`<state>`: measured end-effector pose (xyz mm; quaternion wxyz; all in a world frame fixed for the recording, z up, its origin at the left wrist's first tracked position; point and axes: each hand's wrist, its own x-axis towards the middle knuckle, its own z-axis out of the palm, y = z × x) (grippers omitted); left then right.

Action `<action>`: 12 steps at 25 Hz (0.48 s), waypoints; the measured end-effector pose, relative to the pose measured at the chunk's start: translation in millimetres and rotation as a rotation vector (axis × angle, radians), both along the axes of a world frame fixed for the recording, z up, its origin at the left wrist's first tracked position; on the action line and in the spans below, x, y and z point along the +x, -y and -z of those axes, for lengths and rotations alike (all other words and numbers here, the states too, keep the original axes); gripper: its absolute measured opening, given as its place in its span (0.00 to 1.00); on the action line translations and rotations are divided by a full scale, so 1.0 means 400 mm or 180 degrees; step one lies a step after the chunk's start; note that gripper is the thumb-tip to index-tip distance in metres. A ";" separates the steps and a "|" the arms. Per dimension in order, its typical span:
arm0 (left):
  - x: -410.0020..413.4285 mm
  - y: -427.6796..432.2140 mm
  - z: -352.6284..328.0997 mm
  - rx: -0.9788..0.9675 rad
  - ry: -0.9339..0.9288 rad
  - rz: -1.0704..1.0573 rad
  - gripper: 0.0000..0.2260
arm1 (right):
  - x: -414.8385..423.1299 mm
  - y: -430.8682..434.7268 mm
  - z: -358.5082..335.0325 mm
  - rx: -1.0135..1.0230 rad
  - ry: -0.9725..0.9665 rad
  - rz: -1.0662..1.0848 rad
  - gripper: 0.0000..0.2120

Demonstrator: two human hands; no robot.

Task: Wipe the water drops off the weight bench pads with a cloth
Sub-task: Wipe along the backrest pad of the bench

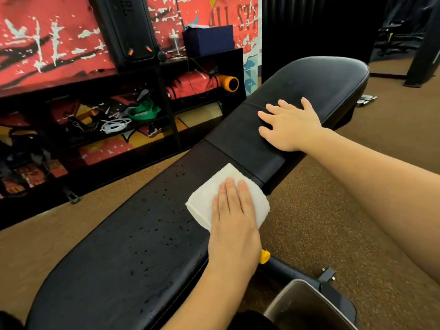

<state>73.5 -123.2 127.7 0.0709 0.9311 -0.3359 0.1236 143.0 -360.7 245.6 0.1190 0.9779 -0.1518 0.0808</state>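
Pressing flat: left hand [234,217] on cloth [212,194], right hand [291,126] on pad [321,77].

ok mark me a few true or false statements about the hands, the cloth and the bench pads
1. The left hand presses the cloth with straight fingers. True.
2. The right hand grips a second cloth. False: it holds nothing and rests flat on the far pad.
3. Water drops still dot the near pad. True.
4. The cloth is blue. False: it is white.
5. The cloth lies on the floor. False: it lies on the near pad, at its far end.
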 end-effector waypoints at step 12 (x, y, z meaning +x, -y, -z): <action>0.370 0.065 -0.162 -0.0471 -0.1456 -0.0283 0.49 | 0.070 -0.068 0.018 -0.0035 -0.0370 -0.0915 0.30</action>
